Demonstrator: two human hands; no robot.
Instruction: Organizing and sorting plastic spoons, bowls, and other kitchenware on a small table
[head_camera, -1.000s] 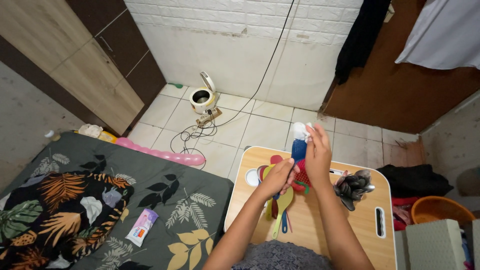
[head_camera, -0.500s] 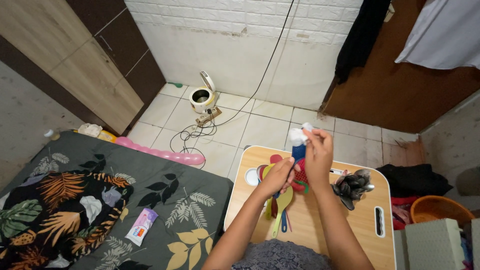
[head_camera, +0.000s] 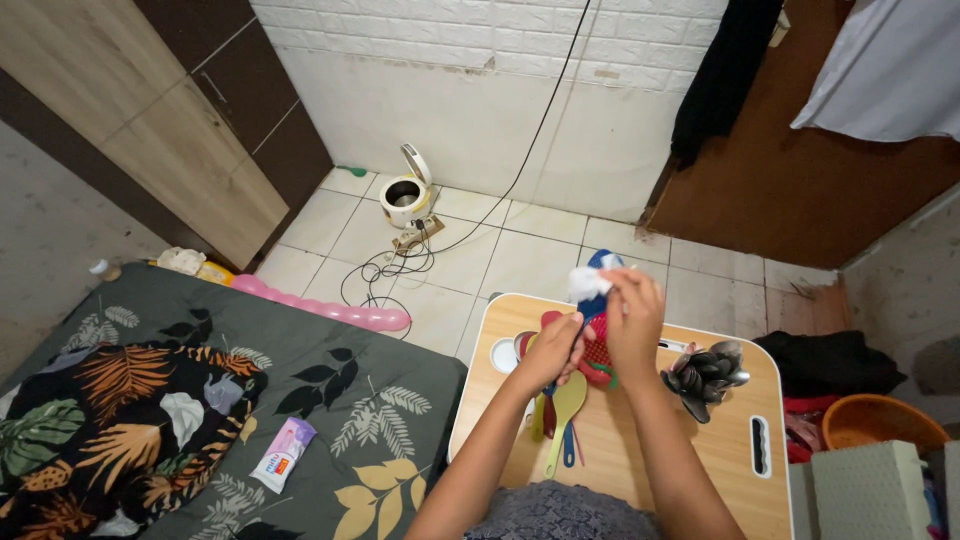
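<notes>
My left hand (head_camera: 556, 349) grips the handle of a blue plastic spatula (head_camera: 598, 296) held upright over a small wooden lap table (head_camera: 720, 430). My right hand (head_camera: 630, 312) pinches a white tissue (head_camera: 585, 281) against the spatula's upper end. Beneath the hands lie several coloured plastic utensils, among them a red slotted one (head_camera: 600, 357) and a light green spoon (head_camera: 563, 402).
A bunch of metal spoons (head_camera: 704, 371) lies on the table's right side. A leaf-patterned mattress (head_camera: 200, 400) with a small wipes packet (head_camera: 284, 453) is at left. On the tiled floor are a white rice cooker (head_camera: 406, 196), cables, a pink balloon (head_camera: 330, 309) and an orange basin (head_camera: 880, 420).
My right hand has shifted the tissue slightly leftward and down along the spatula's tip. The left hand keeps its grip in place.
</notes>
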